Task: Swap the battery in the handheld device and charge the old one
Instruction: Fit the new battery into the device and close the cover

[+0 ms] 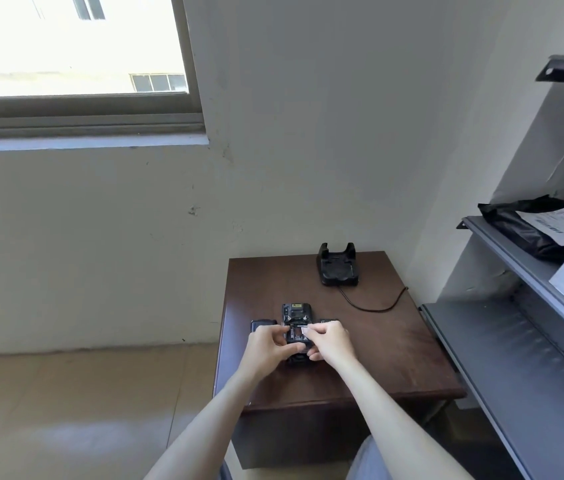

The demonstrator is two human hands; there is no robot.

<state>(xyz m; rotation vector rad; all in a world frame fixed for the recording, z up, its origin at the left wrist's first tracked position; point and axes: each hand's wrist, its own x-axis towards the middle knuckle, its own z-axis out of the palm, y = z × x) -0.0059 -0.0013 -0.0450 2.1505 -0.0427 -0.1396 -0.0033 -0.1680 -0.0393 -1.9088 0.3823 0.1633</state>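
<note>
While working at the open back of the device (296, 327), left hand (268, 344) and right hand (329, 341) close together, fingers curled on the battery in its bay; lifting out or seating, cannot tell. Device flat, face down on table (395, 358), likely so the bay faces up. Dark flat piece (262, 325) just left, another (328, 321) peeking just right, probably cover and spare, kept in reach. Charger (337, 268) empty at far edge, cable (374, 304) trailing right, ready for old battery.
</note>
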